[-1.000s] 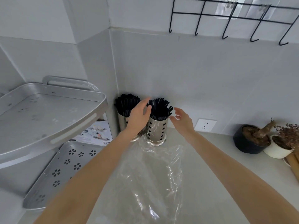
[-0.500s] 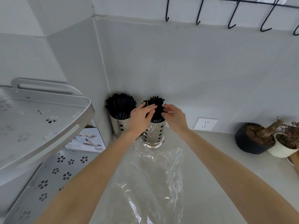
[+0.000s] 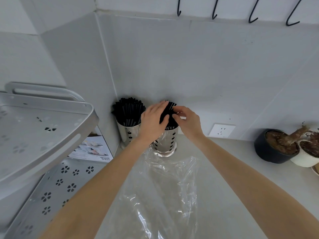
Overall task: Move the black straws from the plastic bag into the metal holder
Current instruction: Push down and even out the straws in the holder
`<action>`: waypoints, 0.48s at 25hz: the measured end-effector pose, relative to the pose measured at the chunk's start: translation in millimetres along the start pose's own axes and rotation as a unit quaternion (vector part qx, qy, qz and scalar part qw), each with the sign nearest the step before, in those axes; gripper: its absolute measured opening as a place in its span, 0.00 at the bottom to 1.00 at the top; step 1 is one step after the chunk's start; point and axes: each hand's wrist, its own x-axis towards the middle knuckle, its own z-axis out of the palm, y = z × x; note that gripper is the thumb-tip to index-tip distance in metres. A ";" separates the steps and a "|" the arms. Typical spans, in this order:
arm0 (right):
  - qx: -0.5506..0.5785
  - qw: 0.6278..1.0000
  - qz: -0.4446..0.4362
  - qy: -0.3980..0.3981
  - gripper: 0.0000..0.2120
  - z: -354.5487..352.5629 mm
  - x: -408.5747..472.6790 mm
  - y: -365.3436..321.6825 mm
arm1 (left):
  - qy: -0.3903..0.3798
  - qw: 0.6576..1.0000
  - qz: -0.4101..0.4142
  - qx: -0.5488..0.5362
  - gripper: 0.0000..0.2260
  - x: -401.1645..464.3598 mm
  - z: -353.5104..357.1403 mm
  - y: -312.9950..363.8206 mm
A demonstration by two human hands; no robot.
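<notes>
Two perforated metal holders stand in the counter's back corner. The right holder [image 3: 166, 144] is packed with black straws [image 3: 168, 112], which both hands cover. My left hand [image 3: 152, 122] lies over the left side of the bunch, thumb pressed on the straws. My right hand [image 3: 187, 120] pinches the straw tops from the right. The left holder [image 3: 127, 133] carries its own bunch of black straws [image 3: 128, 111], untouched. A clear plastic bag [image 3: 162, 195] lies flat and looks empty on the counter in front of the holders, between my forearms.
A grey two-tier rack [image 3: 43, 135] with flower-shaped holes fills the left side, a printed box [image 3: 93, 149] behind it. A wall socket [image 3: 221, 130] sits right of the holders. A black pot [image 3: 274, 149] and a white pot [image 3: 307, 154] stand at the right. Black hooks [image 3: 214, 12] hang above.
Both hands have closed in from beside the right holder onto the tops of its straws. The view has tilted down and moved closer to the corner.
</notes>
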 end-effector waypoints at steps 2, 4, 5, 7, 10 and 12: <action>-0.017 1.000 -0.020 0.012 0.14 0.6 0.9 -0.3 | -0.007 0.999 -0.010 0.029 0.23 3.1 -2.0 0.0; -0.054 0.998 -0.035 0.006 0.16 1.9 2.4 0.4 | -0.043 0.997 -0.010 0.069 0.24 7.1 -0.6 -2.4; -0.079 0.996 -0.036 -0.009 0.18 2.9 3.0 1.5 | -0.065 0.993 -0.006 0.094 0.23 9.4 0.8 -3.5; -0.133 0.990 -0.029 -0.048 0.20 6.3 4.8 5.9 | -0.097 0.986 0.002 0.135 0.23 13.4 5.0 -5.3; -0.152 0.985 -0.020 -0.082 0.22 11.0 8.9 9.9 | -0.108 0.985 -0.007 0.134 0.22 17.4 10.2 -3.9; -0.128 0.986 -0.034 -0.099 0.22 13.2 11.5 9.0 | -0.098 0.987 -0.018 0.125 0.21 17.1 11.5 -5.5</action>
